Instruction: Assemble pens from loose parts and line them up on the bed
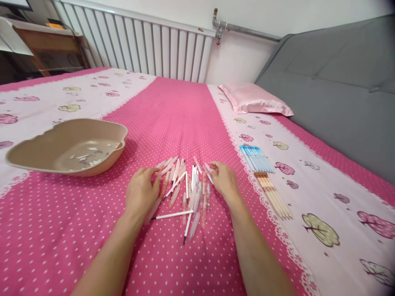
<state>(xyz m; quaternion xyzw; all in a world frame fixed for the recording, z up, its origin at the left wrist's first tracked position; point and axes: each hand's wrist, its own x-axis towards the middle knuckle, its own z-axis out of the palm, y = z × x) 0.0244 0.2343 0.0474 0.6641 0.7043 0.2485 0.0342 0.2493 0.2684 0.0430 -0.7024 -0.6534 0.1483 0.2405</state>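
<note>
A loose pile of pen parts lies on the pink dotted bedspread between my hands. White refills with dark tips are mixed with pinkish clear pen barrels and cloudy pieces. My left hand rests at the pile's left edge, thumb and fingers apart, next to some barrels. On the right side, my right hand has its fingers bent but parted, fingertips against pink pen pieces. Neither hand visibly lifts anything, and some fingertips are hidden.
To the left stands a beige basin with small white bits inside. A row of blue pens and a row of cream pens with brown ends lie on the right. Farther off are a pink pillow, grey headboard and white radiator.
</note>
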